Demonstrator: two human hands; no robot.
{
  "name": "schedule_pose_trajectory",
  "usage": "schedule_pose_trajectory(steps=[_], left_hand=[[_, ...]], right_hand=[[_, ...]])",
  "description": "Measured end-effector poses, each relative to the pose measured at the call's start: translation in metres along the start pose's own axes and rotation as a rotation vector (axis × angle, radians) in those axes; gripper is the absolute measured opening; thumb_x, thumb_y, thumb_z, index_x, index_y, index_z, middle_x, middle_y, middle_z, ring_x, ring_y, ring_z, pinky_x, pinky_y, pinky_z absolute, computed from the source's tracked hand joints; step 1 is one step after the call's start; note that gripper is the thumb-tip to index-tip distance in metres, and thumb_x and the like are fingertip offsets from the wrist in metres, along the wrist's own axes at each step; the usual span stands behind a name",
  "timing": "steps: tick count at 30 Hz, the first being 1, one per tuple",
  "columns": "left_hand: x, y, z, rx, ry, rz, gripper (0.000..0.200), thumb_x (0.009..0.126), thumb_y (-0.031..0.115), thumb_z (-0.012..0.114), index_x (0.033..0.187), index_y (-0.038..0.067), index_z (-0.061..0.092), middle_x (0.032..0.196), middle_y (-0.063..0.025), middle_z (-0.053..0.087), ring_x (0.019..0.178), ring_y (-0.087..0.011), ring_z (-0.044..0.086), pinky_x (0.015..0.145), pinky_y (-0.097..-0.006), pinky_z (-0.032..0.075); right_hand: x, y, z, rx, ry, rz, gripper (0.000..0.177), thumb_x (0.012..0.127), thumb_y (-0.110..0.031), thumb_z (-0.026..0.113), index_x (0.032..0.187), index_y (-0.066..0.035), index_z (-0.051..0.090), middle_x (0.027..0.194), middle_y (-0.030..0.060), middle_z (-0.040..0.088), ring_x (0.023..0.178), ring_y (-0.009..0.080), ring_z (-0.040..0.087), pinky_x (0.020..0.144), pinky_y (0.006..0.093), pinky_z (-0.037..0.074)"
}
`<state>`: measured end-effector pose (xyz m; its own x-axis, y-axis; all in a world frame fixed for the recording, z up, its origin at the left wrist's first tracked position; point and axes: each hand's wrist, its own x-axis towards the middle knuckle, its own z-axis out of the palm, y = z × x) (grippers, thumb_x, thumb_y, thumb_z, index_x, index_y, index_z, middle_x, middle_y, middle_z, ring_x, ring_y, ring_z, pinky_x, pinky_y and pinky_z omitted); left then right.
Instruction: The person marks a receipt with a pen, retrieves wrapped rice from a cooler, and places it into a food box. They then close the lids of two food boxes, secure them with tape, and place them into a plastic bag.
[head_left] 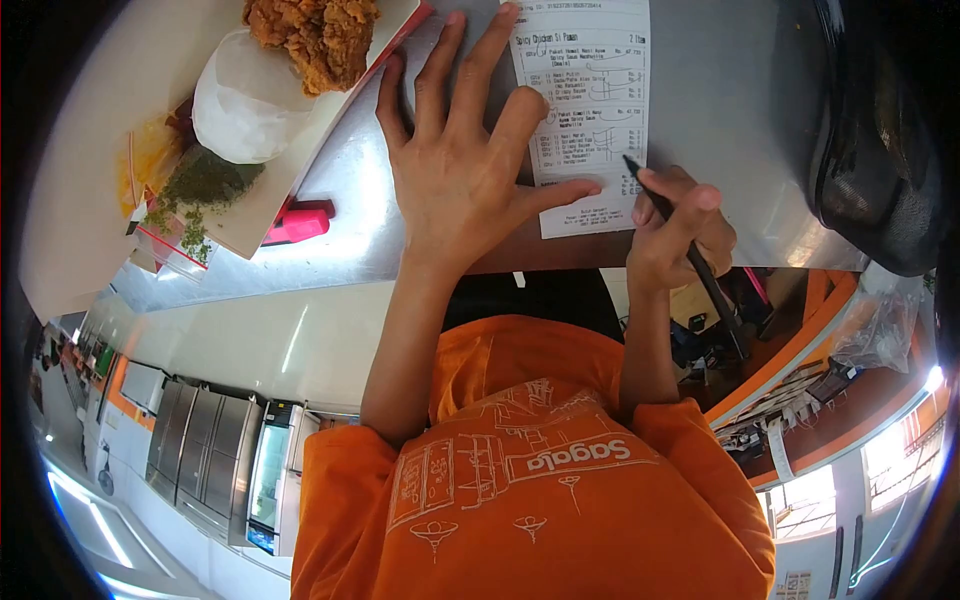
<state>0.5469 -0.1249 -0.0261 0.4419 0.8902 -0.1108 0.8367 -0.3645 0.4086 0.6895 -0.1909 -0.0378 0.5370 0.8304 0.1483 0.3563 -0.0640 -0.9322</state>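
A long printed receipt (630,95) with pen marks on its lines lies on the metal table. My left hand (450,165) is spread flat at its left side, with thumb and index finger over the paper's edge. In my right hand (685,235) is a black pen (712,285), its tip over the lower printed lines. Left of my left hand sits a paper food box (290,165) holding fried chicken (325,45), a white paper-wrapped mound (240,100) and chopped green herbs (205,190) by a clear packet.
A bright pink object (300,222) lies beside the box on the metal table (740,90). Something black and shiny (880,140) stands at the right edge. Behind me, an orange counter (830,430) carries a clear plastic bag (880,320), and steel cabinets (200,450) stand farther off.
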Motion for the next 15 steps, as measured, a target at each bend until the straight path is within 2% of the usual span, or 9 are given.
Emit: schedule_pose_trajectory(steps=[3, 4, 6, 7, 9, 10, 13, 15], left_hand=[[-0.001, -0.001, 0.002, -0.035, 0.028, 0.005, 0.047, 0.060, 0.051, 0.074, 0.076, 0.011, 0.054, 0.133, -0.0129, 0.037, 0.128, -0.0347, 0.026, 0.104, -0.0573, 0.007], [-0.001, -0.002, 0.004, -0.056, 0.056, 0.015, 0.046, 0.062, 0.051, 0.074, 0.076, 0.011, 0.054, 0.133, -0.0124, 0.037, 0.128, -0.0342, 0.025, 0.104, -0.0572, 0.007], [-0.003, -0.004, 0.010, -0.119, 0.164, 0.036, 0.046, 0.054, 0.051, 0.074, 0.074, 0.014, 0.055, 0.134, -0.0072, 0.038, 0.127, -0.0310, 0.029, 0.102, -0.0552, 0.014], [-0.005, -0.006, 0.011, -0.143, 0.221, 0.045, 0.047, 0.050, 0.051, 0.074, 0.073, 0.016, 0.056, 0.135, -0.0046, 0.039, 0.126, -0.0293, 0.031, 0.101, -0.0542, 0.017], [-0.005, -0.008, 0.014, -0.126, 0.210, 0.057, 0.048, 0.050, 0.052, 0.073, 0.075, 0.015, 0.054, 0.136, -0.0054, 0.037, 0.127, -0.0302, 0.029, 0.100, -0.0551, 0.017], [-0.005, -0.008, 0.013, -0.109, 0.204, 0.060, 0.049, 0.050, 0.052, 0.073, 0.075, 0.015, 0.053, 0.137, -0.0058, 0.036, 0.127, -0.0306, 0.028, 0.099, -0.0556, 0.017], [-0.006, -0.008, 0.008, -0.167, 0.164, 0.046, 0.052, 0.048, 0.053, 0.073, 0.077, 0.015, 0.053, 0.138, -0.0074, 0.034, 0.128, -0.0316, 0.027, 0.098, -0.0568, 0.017], [-0.006, -0.007, 0.009, -0.138, 0.184, 0.062, 0.057, 0.045, 0.057, 0.074, 0.076, 0.012, 0.056, 0.138, -0.0079, 0.034, 0.127, -0.0327, 0.028, 0.101, -0.0552, 0.014]], right_hand=[[0.002, 0.004, -0.001, -0.006, -0.154, -0.164, 0.050, 0.092, -0.030, 0.046, 0.062, 0.007, 0.062, 0.054, 0.0142, 0.058, 0.035, 0.0121, 0.044, 0.035, 0.0216, 0.031], [0.002, 0.004, -0.001, -0.029, -0.165, -0.157, 0.050, 0.092, -0.030, 0.047, 0.062, 0.007, 0.062, 0.054, 0.0142, 0.058, 0.035, 0.0122, 0.044, 0.035, 0.0216, 0.031], [0.003, 0.003, 0.000, -0.068, -0.188, -0.144, 0.049, 0.091, -0.030, 0.047, 0.061, 0.007, 0.062, 0.053, 0.0142, 0.058, 0.035, 0.0126, 0.044, 0.035, 0.0218, 0.032], [0.002, 0.004, -0.001, -0.108, -0.134, -0.129, 0.049, 0.091, -0.029, 0.047, 0.061, 0.006, 0.062, 0.052, 0.0141, 0.058, 0.035, 0.0127, 0.045, 0.035, 0.0218, 0.032], [-0.001, 0.005, -0.001, -0.161, -0.021, -0.101, 0.049, 0.091, -0.028, 0.047, 0.059, 0.006, 0.062, 0.051, 0.0137, 0.057, 0.035, 0.0129, 0.045, 0.035, 0.0219, 0.033], [0.000, -0.002, 0.000, -0.157, -0.002, -0.019, 0.049, 0.091, -0.027, 0.047, 0.057, 0.005, 0.061, 0.050, 0.0128, 0.057, 0.036, 0.0140, 0.047, 0.037, 0.0233, 0.036], [0.003, 0.006, -0.001, -0.054, -0.095, -0.204, 0.051, 0.091, -0.030, 0.047, 0.056, 0.005, 0.060, 0.049, 0.0119, 0.056, 0.040, 0.0156, 0.051, 0.041, 0.0247, 0.039], [0.005, 0.008, -0.010, -0.041, -0.202, -0.157, 0.049, 0.091, -0.029, 0.048, 0.059, 0.006, 0.060, 0.053, 0.0127, 0.058, 0.043, 0.0165, 0.053, 0.044, 0.0255, 0.041]])
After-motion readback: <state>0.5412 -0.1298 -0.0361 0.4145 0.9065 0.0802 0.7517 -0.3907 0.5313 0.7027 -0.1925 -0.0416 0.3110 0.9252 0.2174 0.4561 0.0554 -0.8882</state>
